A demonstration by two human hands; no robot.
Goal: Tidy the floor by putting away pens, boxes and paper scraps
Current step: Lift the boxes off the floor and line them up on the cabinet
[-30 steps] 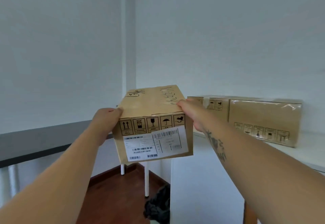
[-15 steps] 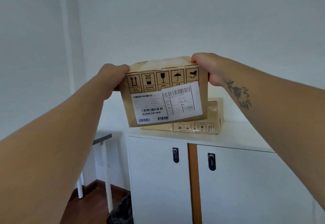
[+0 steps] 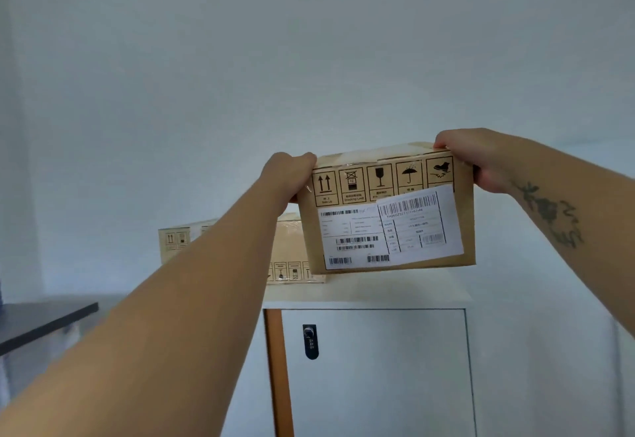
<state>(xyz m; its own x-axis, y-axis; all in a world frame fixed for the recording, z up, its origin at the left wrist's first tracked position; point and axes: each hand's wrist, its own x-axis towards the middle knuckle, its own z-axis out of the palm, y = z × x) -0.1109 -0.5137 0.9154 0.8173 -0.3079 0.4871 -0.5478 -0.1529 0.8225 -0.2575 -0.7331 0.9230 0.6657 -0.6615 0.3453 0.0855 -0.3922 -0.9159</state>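
Note:
I hold a brown cardboard box [image 3: 385, 192] with white shipping labels and handling symbols in both hands, up at chest height. My left hand [image 3: 287, 175] grips its upper left corner and my right hand [image 3: 481, 158] grips its upper right corner. The box hangs just above the top of a white cabinet [image 3: 371, 294], slightly tilted. Behind it, on the cabinet top, stands another brown cardboard box [image 3: 288, 247] wrapped in clear tape, partly hidden by my left forearm and the held box.
The white cabinet has a door with a black combination lock [image 3: 310, 341] and an orange strip [image 3: 276, 371] beside it. A dark tabletop [image 3: 41, 320] juts in at the lower left. A plain white wall fills the background.
The view has swung left to right, so the cabinet now sits below the box. The held box has moved right, over the cabinet's right part, still in both hands.

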